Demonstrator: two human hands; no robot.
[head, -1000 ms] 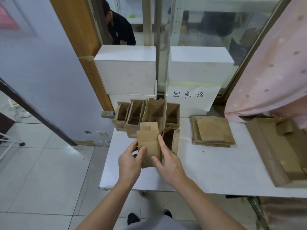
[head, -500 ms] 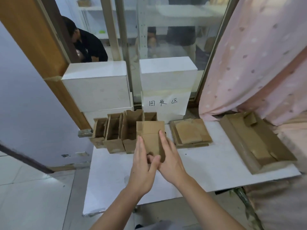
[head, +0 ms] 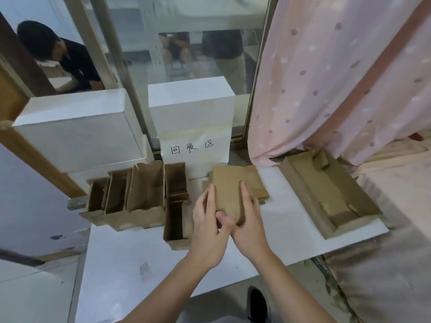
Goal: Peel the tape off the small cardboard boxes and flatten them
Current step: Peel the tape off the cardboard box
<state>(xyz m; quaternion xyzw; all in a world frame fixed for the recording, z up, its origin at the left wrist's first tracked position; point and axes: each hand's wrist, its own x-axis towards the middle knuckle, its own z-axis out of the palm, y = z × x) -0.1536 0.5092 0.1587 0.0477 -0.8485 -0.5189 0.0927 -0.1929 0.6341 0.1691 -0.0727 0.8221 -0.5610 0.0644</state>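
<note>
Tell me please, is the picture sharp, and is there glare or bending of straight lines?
Head view: the hands, left hand and right hand, and the flattened box they hold look slightly soft; the glass panel behind shows pale reflections; the frame post leans and bows from the wide-angle lens; light is even, shadows faint.

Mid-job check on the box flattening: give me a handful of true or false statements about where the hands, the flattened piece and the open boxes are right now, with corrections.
1. Both hands, left hand and right hand, hold the flattened box. True.
2. The flattened box is held over the flat cardboard stack. True.
3. The open boxes stand to the right of the hands. False: they stand to the left.
4. The large cardboard tray sits at the table's left end. False: right end, by the pink curtain.
5. A handwritten paper sign hangs behind the stack. True.
</note>
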